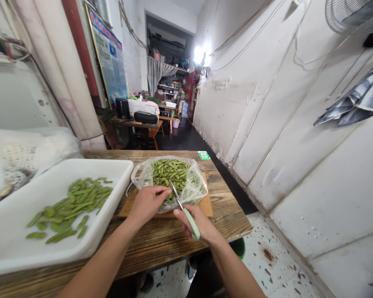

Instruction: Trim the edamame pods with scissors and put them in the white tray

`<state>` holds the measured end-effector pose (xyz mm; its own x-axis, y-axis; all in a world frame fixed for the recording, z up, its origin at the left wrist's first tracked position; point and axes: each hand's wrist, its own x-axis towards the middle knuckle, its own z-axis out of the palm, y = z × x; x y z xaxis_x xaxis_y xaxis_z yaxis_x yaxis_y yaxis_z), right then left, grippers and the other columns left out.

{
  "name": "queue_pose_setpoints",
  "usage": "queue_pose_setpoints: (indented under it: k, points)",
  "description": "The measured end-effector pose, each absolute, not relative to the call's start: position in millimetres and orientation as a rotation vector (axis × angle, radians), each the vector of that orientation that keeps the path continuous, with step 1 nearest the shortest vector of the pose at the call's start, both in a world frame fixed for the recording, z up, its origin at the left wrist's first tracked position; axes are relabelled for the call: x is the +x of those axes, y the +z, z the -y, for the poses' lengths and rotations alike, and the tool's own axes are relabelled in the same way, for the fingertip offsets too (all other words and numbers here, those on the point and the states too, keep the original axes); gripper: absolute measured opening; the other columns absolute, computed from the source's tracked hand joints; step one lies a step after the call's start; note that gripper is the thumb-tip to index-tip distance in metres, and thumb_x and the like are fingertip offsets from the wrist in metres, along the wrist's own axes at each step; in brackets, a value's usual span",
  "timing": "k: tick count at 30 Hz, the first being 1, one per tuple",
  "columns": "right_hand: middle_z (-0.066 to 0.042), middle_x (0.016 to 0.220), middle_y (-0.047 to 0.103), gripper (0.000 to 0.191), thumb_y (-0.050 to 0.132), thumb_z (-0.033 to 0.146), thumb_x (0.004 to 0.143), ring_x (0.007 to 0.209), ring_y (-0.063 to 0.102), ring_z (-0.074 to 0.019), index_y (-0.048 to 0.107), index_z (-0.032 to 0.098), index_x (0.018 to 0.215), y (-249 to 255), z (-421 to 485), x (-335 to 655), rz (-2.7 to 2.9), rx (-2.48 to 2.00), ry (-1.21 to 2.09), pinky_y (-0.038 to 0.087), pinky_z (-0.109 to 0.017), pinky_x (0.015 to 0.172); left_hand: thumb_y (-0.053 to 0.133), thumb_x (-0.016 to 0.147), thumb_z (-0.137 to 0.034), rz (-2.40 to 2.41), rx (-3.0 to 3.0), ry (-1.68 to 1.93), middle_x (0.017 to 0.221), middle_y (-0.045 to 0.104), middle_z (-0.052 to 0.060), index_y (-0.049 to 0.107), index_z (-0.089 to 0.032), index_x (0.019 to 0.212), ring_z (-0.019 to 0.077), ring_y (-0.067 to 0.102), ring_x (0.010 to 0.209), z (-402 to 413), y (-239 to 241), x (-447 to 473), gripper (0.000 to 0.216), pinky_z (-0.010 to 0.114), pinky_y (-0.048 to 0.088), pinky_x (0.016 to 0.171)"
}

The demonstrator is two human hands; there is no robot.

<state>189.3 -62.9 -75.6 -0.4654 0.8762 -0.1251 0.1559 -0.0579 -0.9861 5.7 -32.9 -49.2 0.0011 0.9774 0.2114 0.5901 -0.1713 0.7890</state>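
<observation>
Looking down over my head feed, I have the right hand (203,225) wrapped around the pale green handles of the scissors (189,220), blades pointing up and away, out over the bag. My left hand (147,203) is beside the blades, thumb and fingertips close together; I cannot tell whether a pod is pinched between them. The two hands are near each other but apart.

To the left, a white tray (122,171) holds a loose heap of green pods (81,200). Just past my hands, a clear plastic bag (200,188) lies open, full of more pods (170,170), on a tan board (209,207) set on the wooden table (226,217). Near the table's far edge I get a green-and-white card with a code (204,155).

Beyond, a lower table bears a black case (145,117) and a dark cylinder (122,108). On the right wall (255,128) hangs a checked cloth (354,99). Deep in the room I make out a co-worker (159,95) near a grey curtain (155,72).
</observation>
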Motion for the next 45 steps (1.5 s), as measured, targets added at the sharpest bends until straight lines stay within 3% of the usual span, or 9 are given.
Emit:
queue_pose_setpoints:
  k: [7,11,18,29,33,37,40,42,45]
  points:
    - [0.007,0.052,0.047,0.040,0.062,0.058,0.077,0.034,0.041,-0.0064,0.052,0.019,0.083,-83.6,59.8,189.9,1.574,-1.119,1.619,0.036,-0.017,0.030,0.065,0.064,-0.050,-1.527,1.415,1.298,0.079,0.073,0.006,0.070,-0.018,0.084,0.0237,0.065,0.078,23.1,-64.2,3.3,0.038,0.034,0.046,0.074]
    - [0.007,0.057,0.048,0.042,0.060,0.059,0.079,0.037,0.042,-0.0057,0.053,0.018,0.085,-80.8,61.7,189.0,1.592,-1.118,1.591,0.037,-0.017,0.032,0.070,0.059,-0.049,-1.304,1.145,1.266,0.075,0.073,0.006,0.064,-0.016,0.085,0.0240,0.068,0.080,26.1,-59.1,4.9,0.042,0.030,0.043,0.067]
    - [0.006,0.058,0.047,0.043,0.061,0.058,0.079,0.039,0.042,-0.0056,0.055,0.018,0.094,-76.6,63.6,188.8,1.624,-1.086,1.633,0.039,-0.017,0.034,0.074,0.057,-0.050,-1.231,1.089,1.229,0.079,0.075,0.009,0.064,-0.015,0.083,0.0245,0.068,0.084,31.5,-53.7,5.3,0.044,0.031,0.044,0.070]
    - [0.008,0.047,0.042,0.040,0.061,0.059,0.078,0.032,0.039,-0.0060,0.053,0.019,0.075,-76.9,62.3,188.2,1.639,-1.091,1.598,0.034,-0.017,0.029,0.067,0.064,-0.052,-1.299,1.244,1.250,0.077,0.074,0.009,0.066,-0.014,0.082,0.0232,0.068,0.077,31.1,-59.8,4.0,0.042,0.036,0.051,0.078]
    - [0.008,0.049,0.046,0.041,0.064,0.058,0.075,0.033,0.041,-0.0060,0.054,0.019,0.080,-79.5,59.4,191.0,1.582,-1.107,1.624,0.034,-0.016,0.029,0.057,0.074,-0.048,-1.678,1.445,1.372,0.081,0.073,0.007,0.065,-0.019,0.089,0.0251,0.067,0.083,36.3,-56.7,-22.5,0.034,0.038,0.049,0.081]
    - [0.008,0.051,0.046,0.044,0.063,0.060,0.075,0.034,0.040,-0.0051,0.053,0.017,0.081,-83.9,55.8,194.9,1.548,-1.097,1.588,0.035,-0.016,0.030,0.048,0.081,-0.035,-2.461,1.649,1.480,0.112,0.065,0.015,0.065,-0.016,0.106,0.0349,0.056,0.108,46.3,-44.9,-67.0,0.036,0.051,0.037,0.094]
    - [0.008,0.052,0.047,0.046,0.062,0.062,0.074,0.034,0.041,-0.0056,0.053,0.017,0.080,-86.0,54.6,194.1,1.525,-1.113,1.601,0.034,-0.016,0.030,0.048,0.081,-0.032,-2.583,1.740,1.454,0.129,0.055,0.018,0.062,-0.013,0.116,0.0410,0.042,0.123,47.4,-39.8,-71.5,0.042,0.056,0.030,0.096]
    - [0.008,0.051,0.047,0.047,0.062,0.063,0.074,0.034,0.041,-0.0058,0.053,0.017,0.081,-86.7,55.1,192.3,1.499,-1.124,1.610,0.034,-0.017,0.030,0.047,0.082,-0.032,-2.342,1.931,1.344,0.122,0.061,0.016,0.066,-0.016,0.111,0.0359,0.049,0.117,43.1,-42.4,-53.5,0.039,0.050,0.033,0.096]
    - [0.008,0.052,0.048,0.048,0.063,0.063,0.073,0.034,0.041,-0.0055,0.054,0.017,0.085,-87.9,57.5,191.3,1.473,-1.123,1.608,0.034,-0.017,0.030,0.047,0.082,-0.037,-1.965,2.080,1.019,0.097,0.072,0.008,0.074,-0.023,0.087,0.0268,0.062,0.097,32.1,-53.3,-13.0,0.030,0.039,0.037,0.090]
